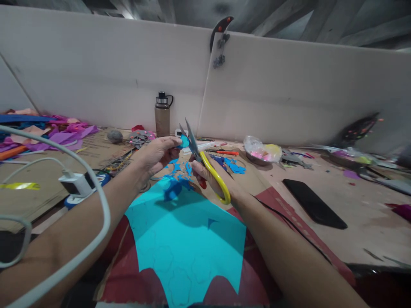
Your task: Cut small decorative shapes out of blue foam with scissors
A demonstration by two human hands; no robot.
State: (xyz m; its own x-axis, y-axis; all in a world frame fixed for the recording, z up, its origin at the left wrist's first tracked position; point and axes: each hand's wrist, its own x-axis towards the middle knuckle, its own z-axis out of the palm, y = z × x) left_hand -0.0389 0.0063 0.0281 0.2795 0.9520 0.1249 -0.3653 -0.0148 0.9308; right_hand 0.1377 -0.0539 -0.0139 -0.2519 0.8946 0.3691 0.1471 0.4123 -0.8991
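Between the thumb and fingers of my left hand (163, 150) is pinched a small blue cutout (184, 142). My right hand (205, 171) grips scissors (220, 182) with a yellow handle, their blades parted and pointing up beside the cutout. Whether the blades touch it I cannot tell. Below both hands lies a bright blue sheet (189, 239) with curved cut edges and faint flower-like outlines drawn on it. Blue scraps (176, 167) are scattered just past the sheet's far edge.
A bottle (162, 117) stands by the white partition. At right are a black phone (314, 203) and a bowl (259, 159) with plastic bags. Colourful scraps (48, 132) pile up at far left, near a white charger (76, 185). A white cable (105, 209) crosses the left foreground.
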